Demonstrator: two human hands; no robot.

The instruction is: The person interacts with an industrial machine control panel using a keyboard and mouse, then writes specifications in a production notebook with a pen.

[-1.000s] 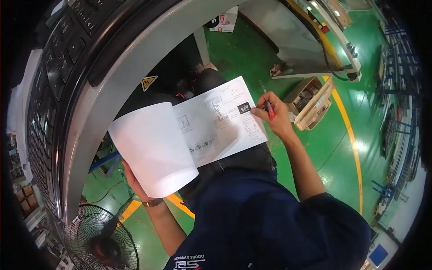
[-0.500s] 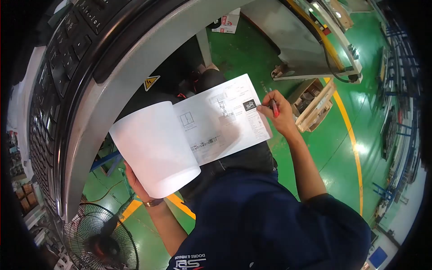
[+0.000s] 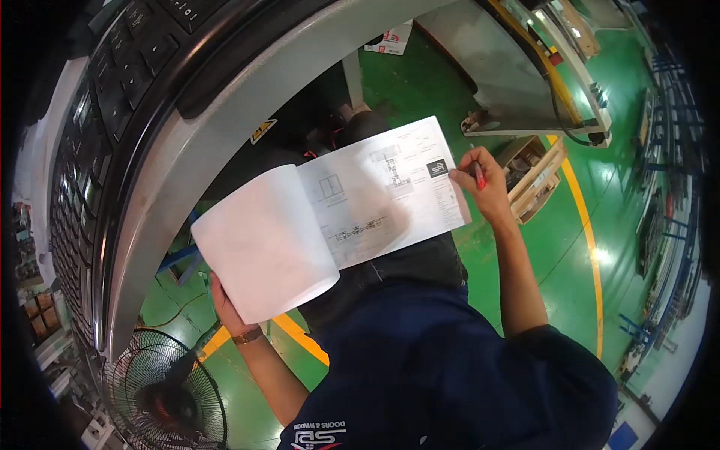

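A stack of printed drawing sheets (image 3: 360,199) lies open above my lap, showing line drawings and a black logo box near its right edge. The turned-over pages (image 3: 262,240) curl to the left, blank side up. My left hand (image 3: 229,306) is closed on the lower left edge of these pages, its fingers partly hidden beneath the paper. At the right edge, my right hand (image 3: 486,186) is closed around a red pen (image 3: 480,177), with thumb and fingertips at the sheet's margin beside the logo.
A black keyboard (image 3: 112,97) on a grey-edged console (image 3: 225,94) curves along the upper left. A standing fan (image 3: 165,397) is at lower left. Beyond my right hand, a wooden box (image 3: 536,180) sits on the green floor near a yellow line (image 3: 589,232). Metal racks line the far right.
The sheets and both hands have shifted slightly to the right in view. My grip on the paper and the pen looks the same.
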